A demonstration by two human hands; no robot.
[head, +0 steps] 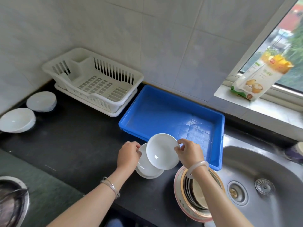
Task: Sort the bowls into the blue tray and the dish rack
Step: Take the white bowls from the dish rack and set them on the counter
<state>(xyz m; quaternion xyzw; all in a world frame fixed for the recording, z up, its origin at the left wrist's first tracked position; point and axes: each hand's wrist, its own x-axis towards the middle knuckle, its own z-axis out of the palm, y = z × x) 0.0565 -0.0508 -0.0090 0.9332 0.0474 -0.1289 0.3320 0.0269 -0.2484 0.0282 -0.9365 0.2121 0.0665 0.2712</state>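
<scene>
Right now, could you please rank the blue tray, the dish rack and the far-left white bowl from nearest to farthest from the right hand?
1. Blue tray, directly behind the right hand.
2. Dish rack, farther back and to the left.
3. Far-left white bowl, far off to the left, at the frame's edge.

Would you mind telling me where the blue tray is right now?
In the head view, the blue tray sits centre-right on the black counter between the white dish rack and the sink.
</scene>
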